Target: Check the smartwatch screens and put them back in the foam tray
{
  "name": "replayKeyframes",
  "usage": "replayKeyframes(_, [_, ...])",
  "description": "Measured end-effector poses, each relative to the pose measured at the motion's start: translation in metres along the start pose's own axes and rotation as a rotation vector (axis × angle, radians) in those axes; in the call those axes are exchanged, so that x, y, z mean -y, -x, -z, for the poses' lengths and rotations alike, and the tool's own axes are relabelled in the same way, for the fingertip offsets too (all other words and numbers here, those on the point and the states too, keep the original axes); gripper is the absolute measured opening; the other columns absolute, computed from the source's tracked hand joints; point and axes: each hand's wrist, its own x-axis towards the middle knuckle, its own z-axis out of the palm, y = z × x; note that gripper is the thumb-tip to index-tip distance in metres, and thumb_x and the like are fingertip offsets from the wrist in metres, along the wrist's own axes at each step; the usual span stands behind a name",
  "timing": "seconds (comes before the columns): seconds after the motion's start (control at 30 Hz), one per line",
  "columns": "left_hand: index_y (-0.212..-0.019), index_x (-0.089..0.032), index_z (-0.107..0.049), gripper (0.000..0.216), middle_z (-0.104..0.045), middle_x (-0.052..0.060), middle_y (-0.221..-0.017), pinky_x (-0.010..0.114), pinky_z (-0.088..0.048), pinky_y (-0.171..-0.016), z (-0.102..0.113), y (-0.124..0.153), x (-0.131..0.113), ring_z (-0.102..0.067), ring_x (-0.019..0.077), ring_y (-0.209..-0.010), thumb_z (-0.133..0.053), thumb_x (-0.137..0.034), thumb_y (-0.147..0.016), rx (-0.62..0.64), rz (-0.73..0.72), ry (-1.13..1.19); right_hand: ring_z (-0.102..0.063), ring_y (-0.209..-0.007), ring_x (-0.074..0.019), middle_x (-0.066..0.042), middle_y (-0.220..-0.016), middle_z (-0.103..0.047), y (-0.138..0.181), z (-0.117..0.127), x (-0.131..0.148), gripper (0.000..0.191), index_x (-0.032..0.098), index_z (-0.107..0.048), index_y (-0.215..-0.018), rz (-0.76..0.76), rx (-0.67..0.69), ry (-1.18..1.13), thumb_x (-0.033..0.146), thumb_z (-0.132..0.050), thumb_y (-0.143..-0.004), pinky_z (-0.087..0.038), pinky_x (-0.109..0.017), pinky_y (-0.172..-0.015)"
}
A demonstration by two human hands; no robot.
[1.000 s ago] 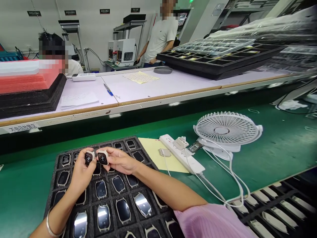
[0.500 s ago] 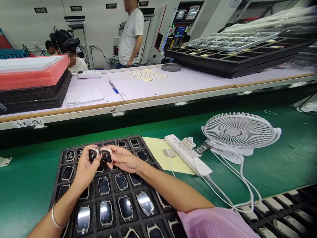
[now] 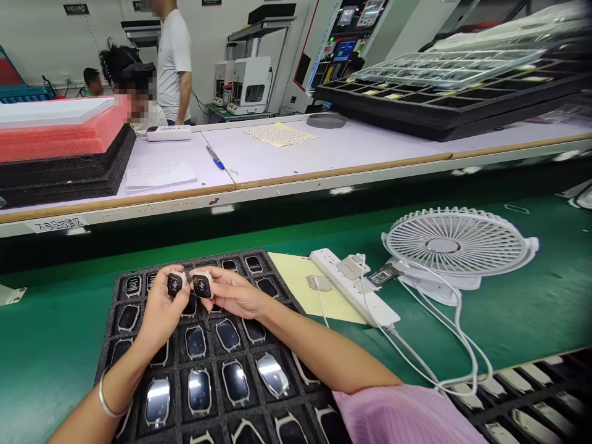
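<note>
Head view, left watch case [image 3: 174,285] pinched in left fingers [image 3: 163,295], seemingly, right watch case [image 3: 202,286] beside.

Black foam tray [image 3: 296,290] on green belt [image 3: 509,308]; white fan [image 3: 456,243].

Electronics factory floor, assembly-line station. Long green worktop [image 3: 509,296] carries a black foam tray [image 3: 109,320] with rows of small watch bodies [image 3: 200,390]. More black trays [image 3: 416,114] are stacked on the pale worktop [image 3: 324,154] behind. Test machines [image 3: 250,83] line the back wall under printed signs [image 3: 76,8], with other people [image 3: 174,61] at work. Power strip [image 3: 370,308] and desk fan [image 3: 456,243] sit at the station.
</note>
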Motion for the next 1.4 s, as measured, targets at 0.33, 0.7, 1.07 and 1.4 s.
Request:
replayKeyframes(0.33, [-0.109,-0.019,-0.056,0.040,-0.058,0.000,-0.091,0.027,-0.044,-0.075,0.000,-0.002,-0.001,-0.055,0.0137,-0.079,-0.072,-0.031,-0.074,-0.026,0.053,0.075,-0.067,-0.073,-0.0144,-0.003,-0.092,-0.069,-0.001,0.000,-0.001,0.050,0.018,-0.063,-0.122,-0.042,-0.089,-0.007,0.035,-0.083,-0.079,-0.048,-0.027,-0.071])
replayKeyframes(0.7, [-0.135,-0.015,-0.047,0.067,-0.063,0.000,-0.082,0.025,-0.050,-0.057,-0.001,-0.004,-0.008,-0.063,0.0122,-0.059,-0.071,-0.033,-0.074,0.019,0.287,0.399,-0.066,-0.067,-0.0142,-0.006,-0.105,-0.072,-0.004,0.006,0.003,0.041,0.019,-0.062,-0.115,-0.017,-0.318,0.064,0.018,-0.072,-0.075,-0.046,-0.028,-0.066])
replayKeyframes(1.07, [-0.109,-0.018,-0.056,0.041,-0.067,0.003,-0.099,0.030,-0.061,-0.062,-0.001,-0.004,-0.005,-0.071,0.0154,-0.061,-0.069,-0.025,-0.070,0.089,0.215,0.319,-0.064,-0.065,-0.0139,0.001,-0.085,-0.065,-0.002,0.005,0.002,0.046,0.020,-0.057,-0.120,0.026,-0.312,0.178,0.015,-0.066,-0.075,-0.046,-0.029,-0.065])
replayKeyframes(1.4, [-0.104,-0.017,-0.055,0.037,-0.066,0.002,-0.093,0.028,-0.060,-0.056,0.000,-0.004,-0.006,-0.070,0.0148,-0.056,-0.069,-0.026,-0.070,0.115,0.224,0.312,-0.061,-0.059,-0.0124,0.000,-0.086,-0.066,-0.003,0.005,0.002,0.034,0.020,-0.059,-0.110,0.010,-0.296,0.228,0.023,-0.070,-0.078,-0.045,-0.028,-0.061])
